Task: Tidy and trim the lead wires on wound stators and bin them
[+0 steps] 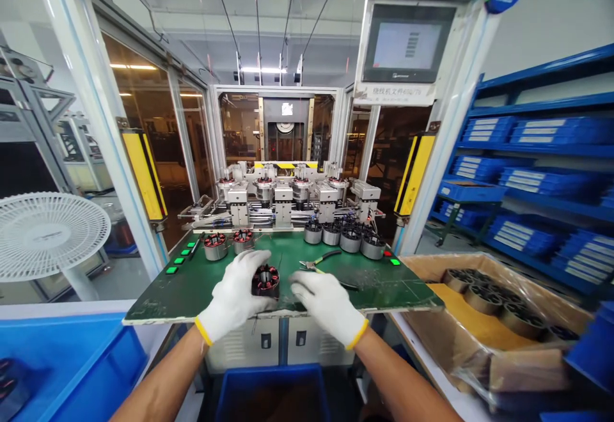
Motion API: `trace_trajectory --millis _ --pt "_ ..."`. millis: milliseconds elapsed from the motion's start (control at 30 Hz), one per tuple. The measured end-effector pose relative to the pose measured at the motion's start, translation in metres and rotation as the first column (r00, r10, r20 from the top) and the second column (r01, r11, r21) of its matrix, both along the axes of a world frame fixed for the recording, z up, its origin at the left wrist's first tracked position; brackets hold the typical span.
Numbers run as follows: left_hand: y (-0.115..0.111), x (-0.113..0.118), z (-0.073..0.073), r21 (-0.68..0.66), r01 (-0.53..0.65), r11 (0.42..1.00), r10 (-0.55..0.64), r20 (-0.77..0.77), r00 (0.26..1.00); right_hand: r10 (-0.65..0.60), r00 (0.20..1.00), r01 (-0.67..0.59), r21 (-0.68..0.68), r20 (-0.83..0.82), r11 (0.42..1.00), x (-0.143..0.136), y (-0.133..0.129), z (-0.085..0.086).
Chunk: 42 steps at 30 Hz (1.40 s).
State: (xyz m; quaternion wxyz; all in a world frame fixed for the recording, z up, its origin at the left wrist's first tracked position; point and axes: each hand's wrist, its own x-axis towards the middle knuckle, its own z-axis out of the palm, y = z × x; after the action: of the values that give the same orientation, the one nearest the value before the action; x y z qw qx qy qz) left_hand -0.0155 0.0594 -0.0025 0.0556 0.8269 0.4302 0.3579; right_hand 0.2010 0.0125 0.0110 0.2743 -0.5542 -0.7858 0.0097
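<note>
My left hand (235,291), in a white glove with a yellow cuff, is closed around the side of a wound motor stator (266,281). The stator stands upright near the front of the green board, its dark reddish windings facing up. To its right, my right hand (323,300), gloved alike, hovers low over the board with fingers stretched toward the stator and apart from it. I make out nothing in that hand. Just behind its fingers lies a pair of cutting pliers (319,260) with black and green handles.
Two wound stators (215,247) stand at the board's back left, several unwound stators (352,240) at its back right. Behind is a winding machine (283,201). A blue bin (81,371) and white fan (48,236) are left; a stator carton (532,281) is right.
</note>
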Motion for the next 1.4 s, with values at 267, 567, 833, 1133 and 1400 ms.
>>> trace_trajectory --millis 267,567,833,1133,1400 --pt "0.022 0.006 -0.009 -0.403 0.270 0.874 -0.163 0.281 0.946 0.159 0.952 -0.232 0.279 0.261 0.932 -0.056 -0.075 -0.055" --pt "0.003 -0.002 -0.019 -0.317 0.165 0.934 -0.078 0.271 0.959 -0.114 0.945 0.031 0.263 0.307 0.964 -0.078 -0.006 -0.056" --pt "0.009 0.000 -0.025 -0.293 0.056 0.954 0.005 0.203 0.979 -0.336 0.909 0.305 0.155 0.247 0.940 -0.077 -0.008 -0.039" --pt "0.005 0.000 -0.022 -0.262 0.021 0.965 0.019 0.148 0.989 -0.113 0.770 -0.294 -0.507 -0.628 0.811 -0.066 0.005 -0.029" --pt "0.002 -0.001 -0.020 -0.297 0.018 0.955 0.031 0.160 0.987 0.001 0.995 -0.001 -0.002 0.096 1.000 -0.033 -0.003 -0.005"
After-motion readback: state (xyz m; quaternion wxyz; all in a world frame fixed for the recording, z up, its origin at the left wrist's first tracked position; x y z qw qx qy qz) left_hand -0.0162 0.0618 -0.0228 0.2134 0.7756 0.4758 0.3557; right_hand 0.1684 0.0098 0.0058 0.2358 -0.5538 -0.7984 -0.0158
